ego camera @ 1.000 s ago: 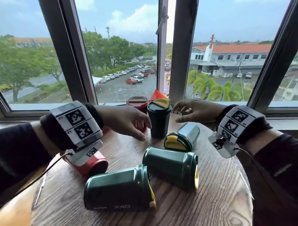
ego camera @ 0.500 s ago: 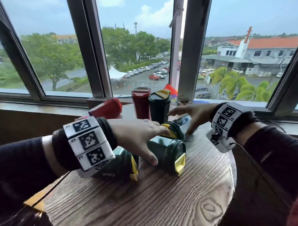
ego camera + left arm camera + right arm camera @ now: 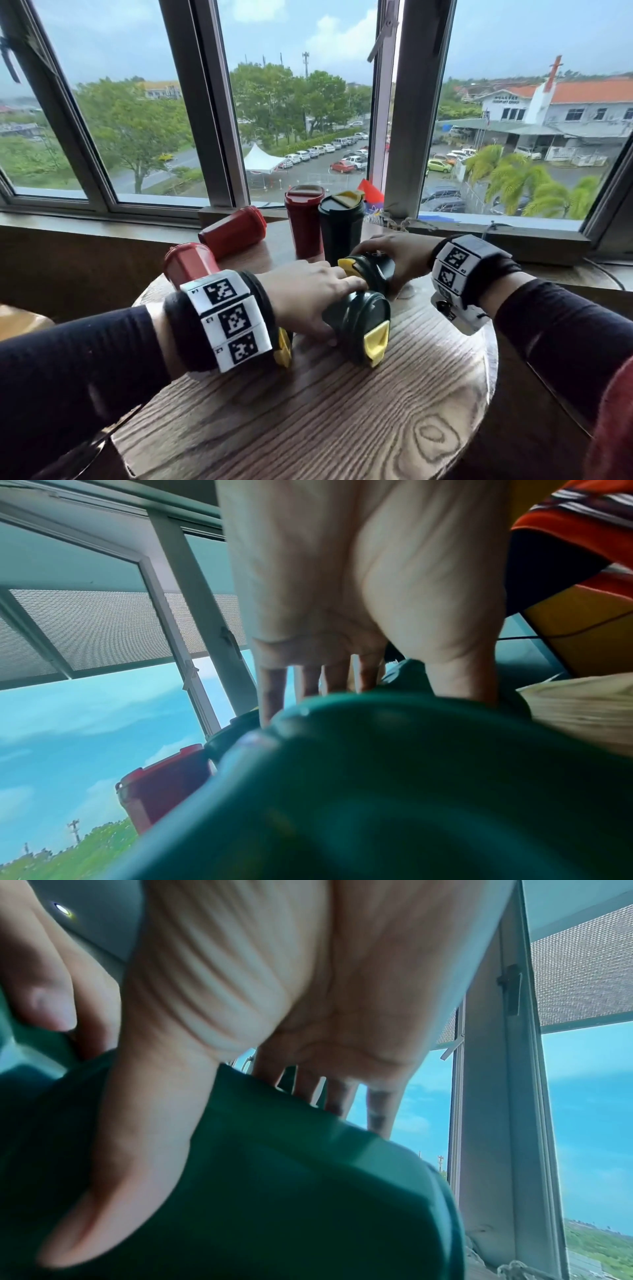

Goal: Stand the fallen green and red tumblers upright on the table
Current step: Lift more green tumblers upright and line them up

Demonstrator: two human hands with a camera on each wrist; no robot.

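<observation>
Two tumblers stand upright at the back of the round wooden table [image 3: 342, 411]: a red one [image 3: 304, 219] and a dark green one [image 3: 340, 228]. My left hand [image 3: 339, 308] grips a fallen green tumbler [image 3: 363, 322] with a yellow lid flap, fingers over its top and thumb on the near side. My right hand [image 3: 383, 263] grips a second fallen green tumbler [image 3: 371, 270] just behind it; in the right wrist view the thumb [image 3: 137, 1150] wraps its green wall [image 3: 308, 1191]. A third green tumbler [image 3: 282, 346] lies mostly hidden under my left wrist. Two red tumblers [image 3: 233, 231] [image 3: 190, 263] lie at the back left.
The window sill [image 3: 102, 222] and window frames [image 3: 400, 137] run close behind the table. The fallen tumblers crowd the table's middle and back. Bare wood stretches toward the front edge [image 3: 308, 455]. A red tumbler [image 3: 164, 777] shows past my left hand.
Both hands dropped from beside the upright tumblers onto the fallen green ones. The left hand closed round the middle one and the right hand round the one behind. My head view shifted left.
</observation>
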